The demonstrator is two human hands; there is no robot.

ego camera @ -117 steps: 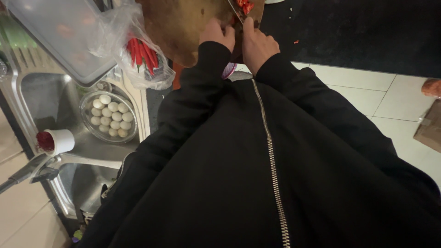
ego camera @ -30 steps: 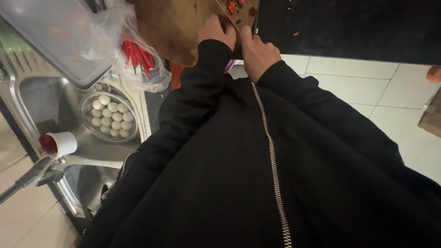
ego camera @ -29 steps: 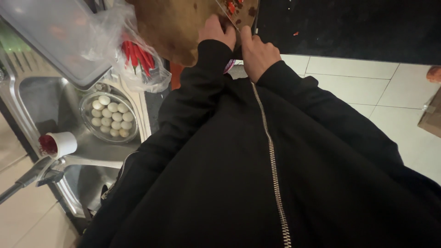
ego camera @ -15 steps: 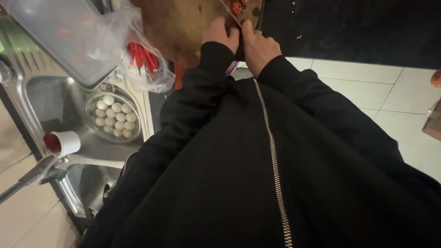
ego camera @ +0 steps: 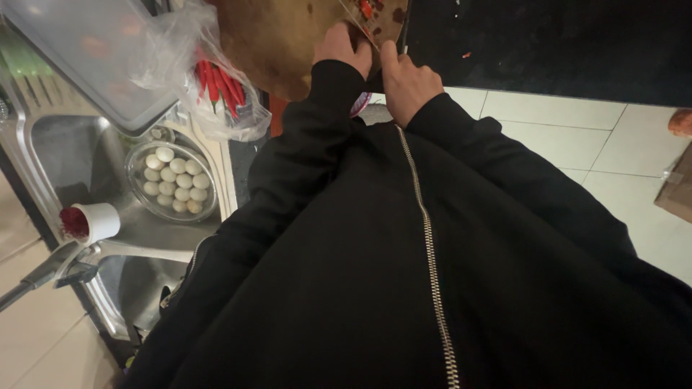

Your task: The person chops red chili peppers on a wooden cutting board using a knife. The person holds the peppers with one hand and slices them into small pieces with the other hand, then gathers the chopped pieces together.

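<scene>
Chopping board [ego camera: 288,43], round and wooden, was touched at its near edge by both hands; the left hand [ego camera: 342,47] was curled on it, while the right hand [ego camera: 407,79] was closed beside it, its hold impossible to make out. Red chillies [ego camera: 216,83] in a clear bag were seen left of the hands, with a bowl of pale balls [ego camera: 173,180] in the sink [ego camera: 65,144] further left.

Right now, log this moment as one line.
left hand: on wooden cutting board | right hand: at board edge, grip hidden | sink: bowl of white balls
</scene>
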